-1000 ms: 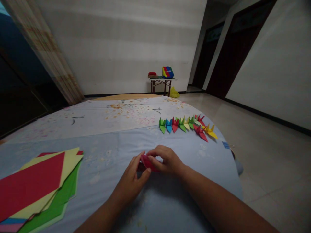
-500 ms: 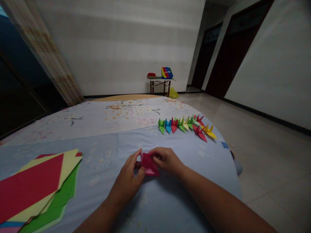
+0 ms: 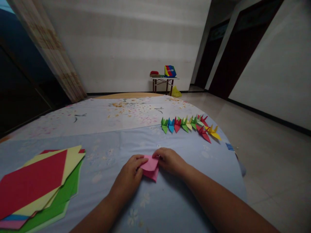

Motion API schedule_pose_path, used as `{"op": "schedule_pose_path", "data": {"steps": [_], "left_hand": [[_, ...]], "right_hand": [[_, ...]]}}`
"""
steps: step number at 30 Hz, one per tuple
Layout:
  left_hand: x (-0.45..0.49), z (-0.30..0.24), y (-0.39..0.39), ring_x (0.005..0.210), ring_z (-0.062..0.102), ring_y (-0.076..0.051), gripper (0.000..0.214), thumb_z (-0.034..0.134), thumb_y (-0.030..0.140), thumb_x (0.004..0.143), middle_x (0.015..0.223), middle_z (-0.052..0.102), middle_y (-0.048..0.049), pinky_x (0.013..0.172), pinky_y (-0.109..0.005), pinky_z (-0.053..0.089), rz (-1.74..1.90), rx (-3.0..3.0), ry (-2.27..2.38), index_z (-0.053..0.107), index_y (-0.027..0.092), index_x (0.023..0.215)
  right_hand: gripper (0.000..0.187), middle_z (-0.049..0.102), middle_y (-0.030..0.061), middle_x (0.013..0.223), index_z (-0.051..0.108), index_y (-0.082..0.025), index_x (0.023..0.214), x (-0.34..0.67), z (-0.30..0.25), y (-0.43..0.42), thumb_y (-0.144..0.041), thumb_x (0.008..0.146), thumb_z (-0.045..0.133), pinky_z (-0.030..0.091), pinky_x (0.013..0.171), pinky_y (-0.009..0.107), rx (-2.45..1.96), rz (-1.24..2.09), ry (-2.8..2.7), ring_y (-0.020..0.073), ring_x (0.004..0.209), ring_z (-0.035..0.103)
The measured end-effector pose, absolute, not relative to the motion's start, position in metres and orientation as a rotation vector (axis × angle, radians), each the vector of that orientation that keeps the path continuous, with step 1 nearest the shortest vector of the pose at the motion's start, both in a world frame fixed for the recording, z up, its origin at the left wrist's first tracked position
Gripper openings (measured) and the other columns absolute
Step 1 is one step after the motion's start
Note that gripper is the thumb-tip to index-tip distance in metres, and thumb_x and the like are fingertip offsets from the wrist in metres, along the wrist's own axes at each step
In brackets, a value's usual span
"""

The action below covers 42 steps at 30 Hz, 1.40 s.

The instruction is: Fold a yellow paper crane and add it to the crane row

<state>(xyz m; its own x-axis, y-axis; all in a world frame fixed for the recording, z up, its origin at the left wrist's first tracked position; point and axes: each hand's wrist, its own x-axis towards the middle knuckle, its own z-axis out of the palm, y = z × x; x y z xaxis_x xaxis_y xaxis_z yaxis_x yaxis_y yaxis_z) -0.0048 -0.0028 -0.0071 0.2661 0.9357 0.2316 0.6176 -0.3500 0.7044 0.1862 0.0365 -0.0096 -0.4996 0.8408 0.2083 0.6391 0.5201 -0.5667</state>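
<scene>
Between my two hands, just over the blue cloth, is a small folded sheet of pink origami paper (image 3: 150, 164), its upper layer lifted apart from the lower one. My left hand (image 3: 130, 173) grips the paper's left side, the fingers on top and the thumb at the near left edge. At the upper right corner my right hand (image 3: 171, 161) pinches the paper between thumb and fingers. Folded paper cranes (image 3: 177, 125) in green, blue, red, cream and yellow stand in a row beyond my right hand.
A stack of coloured paper sheets (image 3: 36, 181), red on top, lies at the left. The round table wears a flowered tablecloth (image 3: 102, 113). A blue clip-like piece (image 3: 229, 147) sits at its right edge. Against the wall stands a small side table (image 3: 164, 78) with a colourful box (image 3: 170, 71).
The pink paper has turned from a standing, darker pocket shape to a flatter one with its lighter face up. My left fingers have come down onto it. The view has shifted slightly.
</scene>
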Motion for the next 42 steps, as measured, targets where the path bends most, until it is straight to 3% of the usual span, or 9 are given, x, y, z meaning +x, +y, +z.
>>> {"op": "schedule_pose_path", "data": {"steps": [7,11,16,23,30,42], "left_hand": [[-0.008,-0.012,-0.007,0.114,0.046,-0.025,0.041,0.046,0.018,0.075,0.124,0.048,-0.01,0.095,-0.04,0.038,0.635,2.25,1.374,0.06,0.022,0.114],[-0.012,-0.013,-0.01,0.116,0.042,-0.029,0.046,0.052,0.019,0.072,0.124,0.05,-0.0092,0.097,-0.046,0.032,0.558,2.391,1.421,0.058,0.026,0.117],[-0.011,-0.009,-0.011,0.112,0.045,-0.028,0.037,0.046,0.025,0.08,0.12,0.054,-0.0092,0.093,-0.047,0.035,0.552,2.444,1.427,0.059,0.027,0.115],[-0.01,-0.013,-0.011,0.111,0.046,-0.026,0.032,0.044,0.022,0.084,0.12,0.054,-0.0099,0.092,-0.046,0.037,0.576,2.573,1.449,0.059,0.023,0.113],[-0.01,-0.012,-0.012,0.113,0.046,-0.026,0.033,0.046,0.021,0.082,0.122,0.054,-0.0101,0.092,-0.046,0.036,0.52,2.628,1.453,0.058,0.023,0.113],[-0.009,-0.013,-0.011,0.112,0.048,-0.024,0.032,0.046,0.02,0.081,0.12,0.057,-0.0082,0.095,-0.049,0.027,0.551,2.632,1.469,0.058,0.026,0.11]], "right_hand": [[0.022,0.061,0.006,0.092,0.065,-0.019,0.094,0.195,-0.009,0.04,-0.013,0.077,0.051,0.041,0.077,0.025,-1.175,0.53,-2.406,0.0157,0.087,0.056],[0.03,0.059,0.0073,0.096,0.064,-0.019,0.1,0.203,-0.005,0.039,-0.01,0.074,0.053,0.04,0.083,0.029,-1.079,0.58,-2.457,0.017,0.093,0.052],[0.041,0.059,0.0054,0.095,0.064,-0.021,0.102,0.207,-0.004,0.041,-0.003,0.069,0.049,0.038,0.086,0.03,-1.066,0.667,-2.437,0.0165,0.093,0.051],[0.021,0.062,0.0059,0.084,0.067,-0.015,0.091,0.201,-0.01,0.046,-0.018,0.079,0.049,0.039,0.076,0.025,-1.283,0.638,-2.198,0.0145,0.081,0.054],[0.011,0.06,0.0029,0.077,0.066,-0.019,0.08,0.198,-0.008,0.043,-0.025,0.074,0.059,0.035,0.073,0.026,-1.327,0.579,-2.321,0.0147,0.078,0.051],[0.015,0.057,0.0032,0.08,0.062,-0.018,0.079,0.181,-0.01,0.038,-0.032,0.077,0.059,0.027,0.073,0.03,-1.452,0.5,-2.292,0.0165,0.082,0.047]]}}
